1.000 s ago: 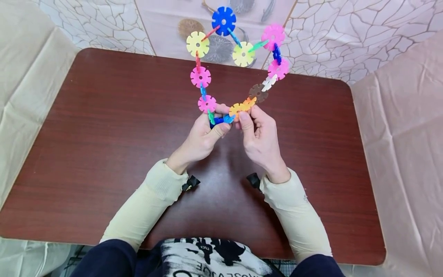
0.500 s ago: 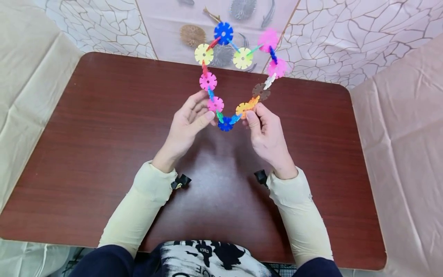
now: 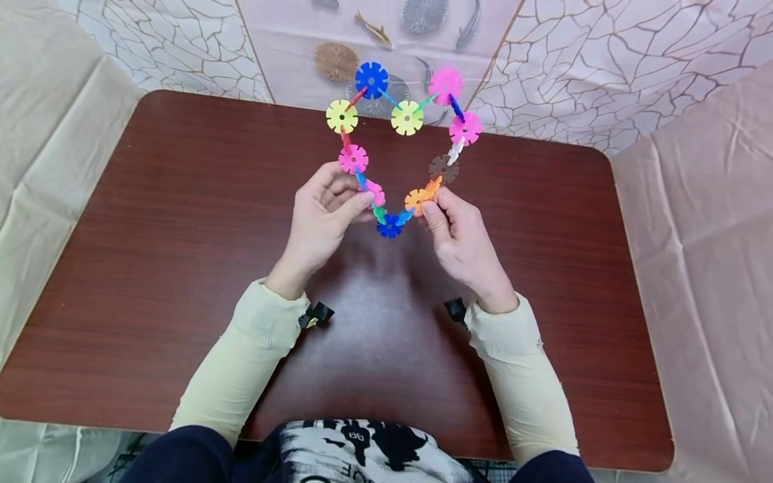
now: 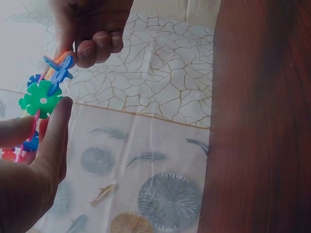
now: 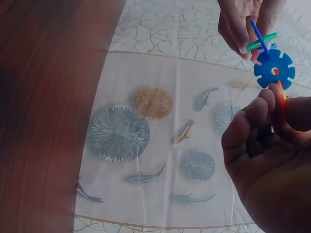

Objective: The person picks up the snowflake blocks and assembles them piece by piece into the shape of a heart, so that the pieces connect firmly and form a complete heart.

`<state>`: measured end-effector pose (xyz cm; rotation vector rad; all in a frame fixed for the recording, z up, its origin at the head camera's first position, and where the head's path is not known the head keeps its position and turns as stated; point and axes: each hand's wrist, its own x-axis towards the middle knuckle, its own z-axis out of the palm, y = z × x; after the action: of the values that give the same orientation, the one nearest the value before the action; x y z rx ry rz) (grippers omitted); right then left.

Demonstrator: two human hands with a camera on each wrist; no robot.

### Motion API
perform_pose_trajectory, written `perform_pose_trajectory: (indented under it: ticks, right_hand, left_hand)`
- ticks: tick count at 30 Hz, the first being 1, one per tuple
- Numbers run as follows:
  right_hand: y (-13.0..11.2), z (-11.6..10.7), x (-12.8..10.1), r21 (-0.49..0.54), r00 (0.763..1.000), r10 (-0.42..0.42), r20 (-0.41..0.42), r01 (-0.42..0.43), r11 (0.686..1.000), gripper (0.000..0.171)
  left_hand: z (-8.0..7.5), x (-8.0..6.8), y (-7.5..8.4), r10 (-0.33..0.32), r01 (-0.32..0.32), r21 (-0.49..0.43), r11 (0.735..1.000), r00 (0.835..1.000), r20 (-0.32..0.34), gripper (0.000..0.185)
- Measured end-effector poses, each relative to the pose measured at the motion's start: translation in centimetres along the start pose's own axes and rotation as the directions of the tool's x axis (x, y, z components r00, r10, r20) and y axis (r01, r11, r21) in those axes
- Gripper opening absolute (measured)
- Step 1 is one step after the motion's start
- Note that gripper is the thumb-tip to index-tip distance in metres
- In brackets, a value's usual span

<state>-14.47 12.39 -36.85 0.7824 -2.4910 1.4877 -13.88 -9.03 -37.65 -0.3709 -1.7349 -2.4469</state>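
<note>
Where the two hands meet above the tabletop (image 3: 181, 268), one item: a closed loop of plastic snowflake discs (image 3: 398, 144), held up in the air over the far half of the wood.

Flat-facing discs, counted from the head view: blue, 2 (one at the top (image 3: 371, 80), one at the bottom (image 3: 390, 226)); yellow, 2 (image 3: 341, 116); pink, 4 (image 3: 445, 84); brown, 1 (image 3: 443, 168); orange, 1 (image 3: 416, 200). Smaller edge-on discs in red, blue, green, white and orange link them; their number cannot be told for certain.

Left hand (image 3: 319, 221): fingers curled, thumb and fingertips pinching the pink disc (image 3: 374, 193) on the loop's lower left. In the left wrist view a green disc (image 4: 42, 99) sits just at the thumb tip.

Right hand (image 3: 461, 238): thumb and forefinger pinching the orange disc on the lower right. The bottom blue disc hangs between the two hands, touched by neither as far as can be seen; the right wrist view shows it (image 5: 274, 70) just above the fingers.

Containers: none in view.

Surroundings: dark red wood-grain tabletop, 1; patterned sheet with fish and round motifs (image 3: 338, 40) beyond its far edge; pale cloth (image 3: 700, 221) at both sides; cream sleeves (image 3: 253, 355), 2.
</note>
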Motion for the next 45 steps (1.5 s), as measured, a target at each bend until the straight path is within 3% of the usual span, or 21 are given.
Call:
perform_pose_trajectory:
  ticks: [4, 7, 10, 14, 16, 19, 23, 30, 34, 39, 45]
  right_hand:
    - [0.3, 0.0, -0.1, -0.024, 1.000, 0.011, -0.009, -0.011, 1.000, 0.017]
    - [0.6, 0.0, -0.2, -0.009, 0.997, 0.038, -0.074, -0.039, 0.999, 0.012]
    - [0.8, 0.0, -0.3, 0.110, 0.983, 0.098, -0.157, -0.081, 0.991, 0.015]
    - [0.9, 0.1, -0.2, 0.333, 0.945, 0.217, -0.243, -0.129, 0.934, 0.021]
    - [0.9, 0.0, 0.0, 0.397, 0.933, 0.262, -0.247, -0.149, 0.906, 0.026]
    - [0.9, -0.1, 0.1, 0.449, 0.944, 0.258, -0.207, -0.143, 0.882, 0.036]
    - [1.0, -0.1, 0.2, 0.463, 0.957, 0.204, -0.207, -0.088, 0.882, 0.041]
    - [1.2, -0.1, 0.0, 0.421, 0.927, 0.235, -0.294, -0.095, 0.902, 0.035]
    - [1.3, -0.2, -0.2, 0.425, 0.927, 0.253, -0.279, -0.117, 0.898, 0.034]
    - [1.5, 0.0, -0.4, 0.416, 0.928, 0.266, -0.260, -0.141, 0.898, 0.034]
    - [2.3, 0.3, -0.1, 0.399, 0.909, 0.337, -0.247, -0.222, 0.890, 0.036]
  left_hand:
    - [0.1, 0.0, 0.0, -0.053, 0.053, -0.015, 0.998, 0.998, -0.020, 0.034]
    - [0.0, 0.1, -0.1, -0.100, 0.100, 0.006, 0.995, 0.994, -0.042, 0.034]
    - [-0.3, 0.3, -0.2, -0.134, 0.136, 0.038, 0.990, 0.989, -0.056, 0.036]
    - [-0.6, 0.5, -0.6, -0.166, 0.168, 0.026, 0.985, 0.984, -0.061, 0.039]
    - [-0.7, 0.6, -0.9, -0.171, 0.172, -0.001, 0.985, 0.983, -0.068, 0.038]
    - [-0.6, 0.6, -1.1, -0.167, 0.166, -0.023, 0.986, 0.983, -0.081, 0.037]
    - [-0.3, 0.6, -1.2, -0.189, 0.188, -0.023, 0.982, 0.980, -0.060, 0.037]
    - [-0.7, 0.7, -0.9, -0.260, 0.261, 0.152, 0.953, 0.965, -0.028, 0.032]
    - [-1.2, 1.0, -0.5, -0.289, 0.297, 0.178, 0.938, 0.955, -0.071, 0.033]
    - [-1.6, 1.4, -0.3, -0.279, 0.305, 0.181, 0.935, 0.948, -0.156, 0.021]
    - [-2.0, 2.0, -0.7, -0.318, 0.353, 0.234, 0.906, 0.932, -0.175, 0.019]
